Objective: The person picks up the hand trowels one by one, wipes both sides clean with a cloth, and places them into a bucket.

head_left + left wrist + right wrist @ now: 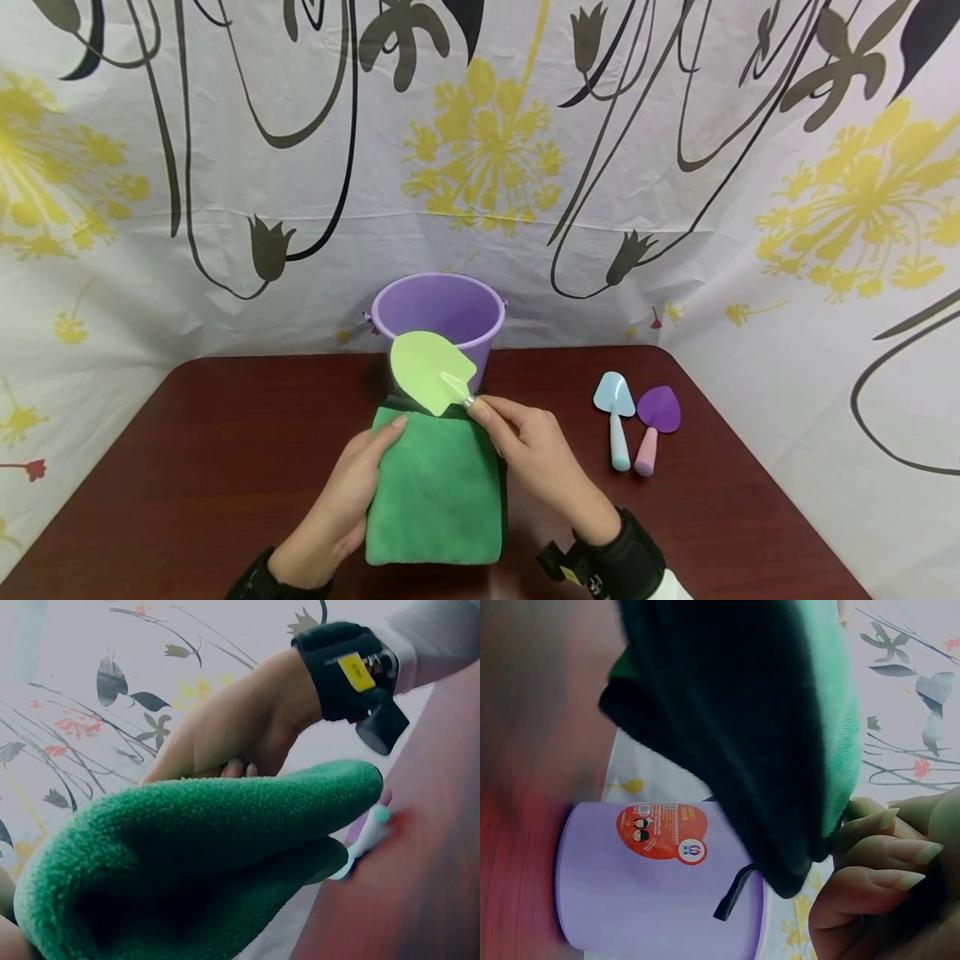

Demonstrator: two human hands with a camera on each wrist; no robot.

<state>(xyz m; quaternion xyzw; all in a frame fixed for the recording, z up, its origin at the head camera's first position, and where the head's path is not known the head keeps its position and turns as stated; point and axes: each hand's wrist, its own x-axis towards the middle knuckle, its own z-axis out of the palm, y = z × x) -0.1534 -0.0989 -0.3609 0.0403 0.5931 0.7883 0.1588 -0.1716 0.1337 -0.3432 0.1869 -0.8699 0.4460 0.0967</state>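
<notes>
A folded green towel (435,492) with a dark underside is held up by my left hand (348,483), thumb on top along its left edge and the other fingers hidden beneath. My right hand (536,450) pinches a light green toy trowel (427,367) near the base of its blade, at the towel's upper right corner. The trowel's handle is hidden by the hand. In the right wrist view, curled fingers (889,851) show beside the towel, and a dark loop (735,892) hangs from it.
A purple bucket (487,346) stands at the table's back edge, behind the trowel blade. To the right lie a light blue toy trowel (615,404) and a purple one with a pink handle (658,412) on the dark red table (247,450). A patterned cloth (315,192) hangs behind.
</notes>
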